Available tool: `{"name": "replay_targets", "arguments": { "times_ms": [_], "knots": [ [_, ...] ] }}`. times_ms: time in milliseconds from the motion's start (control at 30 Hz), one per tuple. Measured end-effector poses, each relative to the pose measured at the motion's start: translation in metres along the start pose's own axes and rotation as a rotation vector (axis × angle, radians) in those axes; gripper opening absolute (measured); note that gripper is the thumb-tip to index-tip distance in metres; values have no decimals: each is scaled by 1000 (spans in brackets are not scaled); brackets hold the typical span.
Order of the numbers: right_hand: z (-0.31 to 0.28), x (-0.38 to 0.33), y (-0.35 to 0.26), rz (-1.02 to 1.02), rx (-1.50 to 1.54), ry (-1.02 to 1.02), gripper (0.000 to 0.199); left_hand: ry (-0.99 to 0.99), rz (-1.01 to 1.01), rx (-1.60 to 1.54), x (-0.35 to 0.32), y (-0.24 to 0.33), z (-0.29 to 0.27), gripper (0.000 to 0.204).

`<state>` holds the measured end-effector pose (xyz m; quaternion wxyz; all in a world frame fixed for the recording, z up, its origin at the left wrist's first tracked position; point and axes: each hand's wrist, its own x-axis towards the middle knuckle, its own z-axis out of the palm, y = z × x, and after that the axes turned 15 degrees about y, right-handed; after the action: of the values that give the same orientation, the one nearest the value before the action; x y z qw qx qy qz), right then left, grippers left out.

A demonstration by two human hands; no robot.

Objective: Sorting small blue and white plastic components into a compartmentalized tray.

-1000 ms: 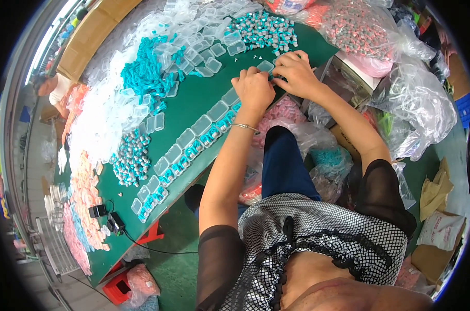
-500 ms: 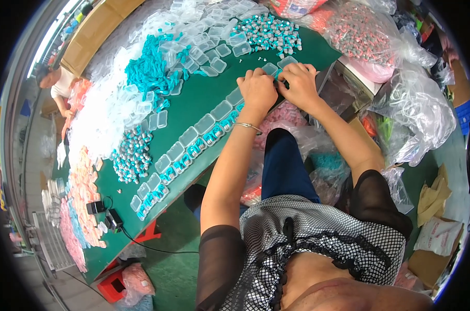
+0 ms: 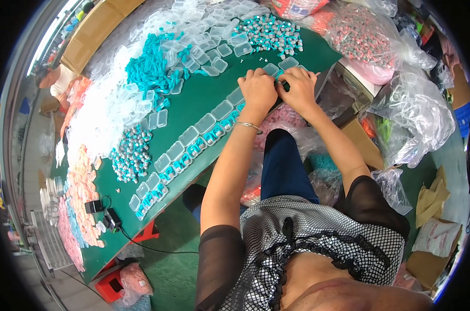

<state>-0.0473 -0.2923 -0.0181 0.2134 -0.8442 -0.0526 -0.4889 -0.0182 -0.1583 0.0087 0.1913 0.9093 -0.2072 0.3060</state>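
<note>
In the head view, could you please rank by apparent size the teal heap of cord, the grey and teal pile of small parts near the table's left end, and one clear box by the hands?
1. teal heap of cord, largest.
2. grey and teal pile of small parts, clearly smaller.
3. clear box, smallest by far.
All lie on the same green table, so nearness hardly skews the order.

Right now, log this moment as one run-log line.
left hand: on small clear box | right hand: beside it, same spot | row of clear boxes: along green table edge | grip: hidden

Left hand (image 3: 258,89) and right hand (image 3: 299,87) close together on a small clear box (image 3: 274,71) at the green counter (image 3: 193,106) edge. A row of clear boxes (image 3: 191,145) runs along the near edge; teal pile (image 3: 147,70) further back.
</note>
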Motion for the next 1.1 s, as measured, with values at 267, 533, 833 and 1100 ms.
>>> {"name": "replay_targets", "arguments": {
  "times_ms": [267,533,833,1100],
  "knots": [
    [-1,-4,-5,-20,-39,140,14,25,-7,-22,-1,-1,0,12],
    [-10,5,-4,-60,-67,42,9,34,-22,-77,1,-1,-4,16],
    [-9,40,36,-156,24,-78,13,95,-49,-144,-2,1,-4,18],
    [-4,31,40,-214,59,-192,11,121,-38,-117,4,6,2,10]
  ]
}}
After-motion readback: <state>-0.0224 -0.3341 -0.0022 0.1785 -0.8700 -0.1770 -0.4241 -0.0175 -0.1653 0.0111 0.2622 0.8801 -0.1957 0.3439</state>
